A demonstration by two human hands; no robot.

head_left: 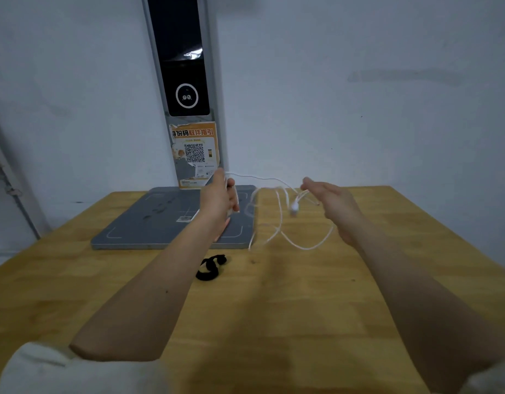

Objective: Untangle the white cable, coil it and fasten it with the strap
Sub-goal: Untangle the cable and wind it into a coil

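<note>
She is at the untangling stage: the left hand (220, 194) is closed around one end of the thin white cable (282, 220), and the right hand (330, 203) pinches loose loops hanging between them. Next, those loops need drawing straight. The fuzzy black strap (210, 267) lies curled on the wooden table (302, 308) below her left hand.

Both bare forearms extended forward, raised left hand (221, 194) closed in a fist, right hand (329, 199) apparently pinching, blurred.

wooden table (302, 308) carries grey pad (148, 223) and, seemingly, 1 black strap (208, 268).
</note>
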